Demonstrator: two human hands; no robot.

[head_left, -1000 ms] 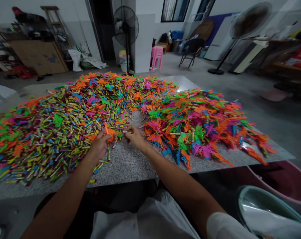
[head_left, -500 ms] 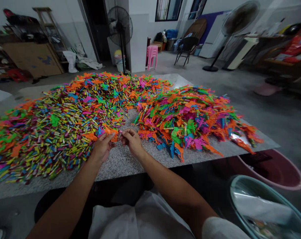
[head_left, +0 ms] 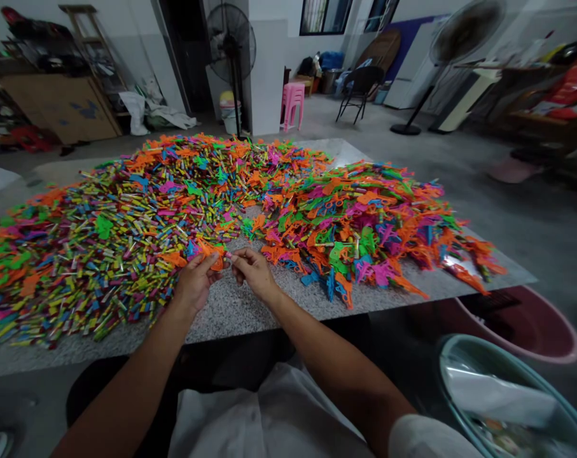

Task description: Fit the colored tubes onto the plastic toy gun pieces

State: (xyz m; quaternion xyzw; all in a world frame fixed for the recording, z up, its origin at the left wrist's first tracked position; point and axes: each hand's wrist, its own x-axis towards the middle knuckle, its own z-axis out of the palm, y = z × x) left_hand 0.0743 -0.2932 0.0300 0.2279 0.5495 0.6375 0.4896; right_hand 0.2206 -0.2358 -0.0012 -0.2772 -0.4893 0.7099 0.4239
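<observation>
- The left hand (head_left: pixel 195 280) hangs just over the desk (head_left: pixel 250 308) near its front edge. Its grip is clamped on an orange piece (head_left: pixel 212 250) that juts up past the thumb.
- The right hand (head_left: pixel 254 270) faces it, its grip pinched together on a tube (head_left: pixel 228 256) (only a pale pink end shows between the fingertips). That end touches the orange piece.
- A second ago the right hand lay farther out, with its fingers down at the rim of the heaps, while the left already held the orange piece.
- Half a second ago the right hand had drawn in to meet the left. Since then the two hands have barely shifted.
- As a judgement, the reach into the heap is over, and both parts are in hand and pressed end to end. The fingers cover the joint, so it cannot be told whether the tube sits inside the piece.
- The tube heap (head_left: pixel 102 248) lies left of the hands, with its near edge just beside the left hand.
- The toy heap (head_left: pixel 364 222) of flat coloured shapes lies to the right, near the right hand but apart from it.
- A pink tub (head_left: pixel 521 324) stands below the desk's right corner, with a basin (head_left: pixel 460 369) nearer the person. A fan (head_left: pixel 231 41) stands beyond the desk.
</observation>
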